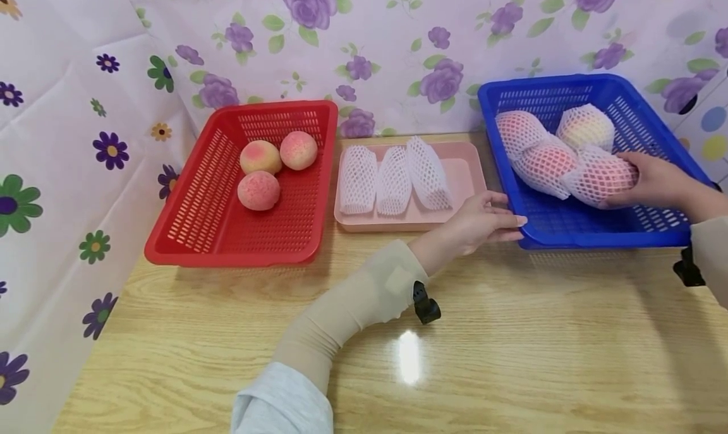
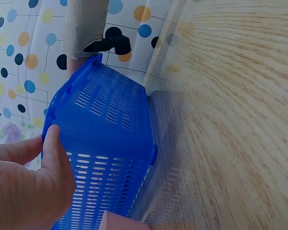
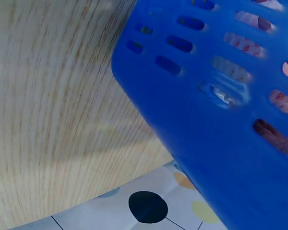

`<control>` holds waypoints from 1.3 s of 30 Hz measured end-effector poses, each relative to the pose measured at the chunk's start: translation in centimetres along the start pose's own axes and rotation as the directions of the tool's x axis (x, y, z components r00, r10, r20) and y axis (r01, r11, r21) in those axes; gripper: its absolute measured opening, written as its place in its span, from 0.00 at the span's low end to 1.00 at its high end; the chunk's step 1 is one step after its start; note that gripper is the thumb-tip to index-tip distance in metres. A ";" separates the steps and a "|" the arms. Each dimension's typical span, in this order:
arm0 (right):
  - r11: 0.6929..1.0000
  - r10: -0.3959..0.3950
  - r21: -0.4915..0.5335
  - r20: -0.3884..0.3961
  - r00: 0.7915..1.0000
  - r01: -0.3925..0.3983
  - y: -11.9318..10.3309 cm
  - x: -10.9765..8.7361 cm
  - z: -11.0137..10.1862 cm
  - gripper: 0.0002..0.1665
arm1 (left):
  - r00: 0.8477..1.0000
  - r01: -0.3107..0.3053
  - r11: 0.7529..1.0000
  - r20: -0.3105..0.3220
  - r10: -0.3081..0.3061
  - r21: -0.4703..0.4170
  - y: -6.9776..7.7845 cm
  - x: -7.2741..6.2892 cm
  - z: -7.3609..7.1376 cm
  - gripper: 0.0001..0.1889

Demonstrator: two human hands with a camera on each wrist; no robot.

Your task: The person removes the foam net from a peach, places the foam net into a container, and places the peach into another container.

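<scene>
The right hand [image 1: 654, 180] had its fingers and thumb curled round the right end of a net-wrapped peach [image 1: 601, 176] inside the blue basket [image 1: 603, 239], spread only about as wide as the fruit. The left hand [image 1: 474, 225] pinched the basket's rim near its front left corner, the thumb against the outer wall. Three other wrapped peaches [image 1: 546, 162] lay in the same basket, beside and behind the held one. Just left of the blue basket, a pink tray [image 1: 465, 175] carried three white foam nets [image 1: 394, 181] side by side. Further left, a red basket [image 1: 290, 232] contained three bare peaches [image 1: 258, 191], clustered together. The containers stood on a wooden table [image 1: 512, 333].
</scene>
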State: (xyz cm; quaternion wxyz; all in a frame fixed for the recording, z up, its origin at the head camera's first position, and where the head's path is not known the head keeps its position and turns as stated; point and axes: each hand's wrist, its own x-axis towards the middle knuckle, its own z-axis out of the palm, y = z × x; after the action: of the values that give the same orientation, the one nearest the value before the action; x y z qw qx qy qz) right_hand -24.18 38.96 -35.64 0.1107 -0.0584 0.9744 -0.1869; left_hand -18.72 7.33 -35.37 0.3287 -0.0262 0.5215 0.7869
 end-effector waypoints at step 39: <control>0.979 0.006 0.201 -0.244 0.970 0.044 -0.9 -3.0 -0.2 0.50 | 1.000 -0.010 1.000 -0.004 0.010 -0.003 -0.1 0.0 0.1 0.23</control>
State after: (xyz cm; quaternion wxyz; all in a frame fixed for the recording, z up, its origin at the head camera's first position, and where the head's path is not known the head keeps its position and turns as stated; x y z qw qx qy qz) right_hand -21.30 38.71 -34.53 -0.0061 -0.0326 0.9555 -0.2930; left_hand -18.65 7.41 -35.42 0.3240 -0.0257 0.5211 0.7892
